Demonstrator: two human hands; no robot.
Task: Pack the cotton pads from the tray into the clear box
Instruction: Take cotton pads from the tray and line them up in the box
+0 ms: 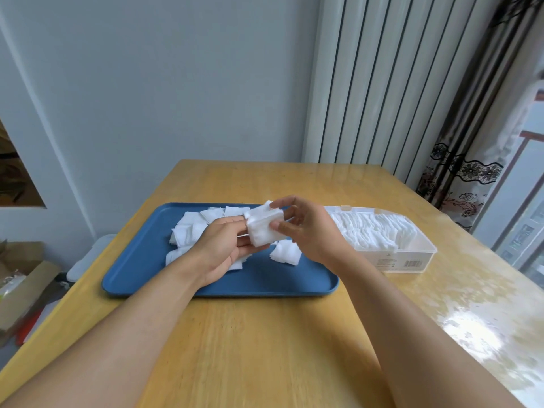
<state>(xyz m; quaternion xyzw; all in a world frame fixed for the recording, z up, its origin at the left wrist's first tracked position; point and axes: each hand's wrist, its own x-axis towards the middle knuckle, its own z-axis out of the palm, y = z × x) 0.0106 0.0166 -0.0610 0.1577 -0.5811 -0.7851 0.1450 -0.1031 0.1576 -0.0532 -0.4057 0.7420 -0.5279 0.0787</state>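
Both my hands are up over the tray (pixel 138 260), sharing one small stack (pixel 264 228) of cotton pads. Left hand (pixel 219 248) cradles it from below and the near side, fingers curled under; right hand (pixel 306 228) pinches its right edge, thumb in front, fingertips behind and on top. The stack looks squared up but loose. I judge these pads near weightless, soft and fluffy, quick to compress, fan out or shed a layer; best held across the flat faces with light, even pressure, edges aligned, never by a single corner. Loose pads (pixel 191 228) lie scattered on the tray's far left, and a small clump (pixel 285 252) sits just under my right hand. The box (pixel 412 254) stands on the table (pixel 265 348) just right of the tray, lid open, already holding a long row of pads on edge. A barcode label shows on its near wall; the print is too small to read.
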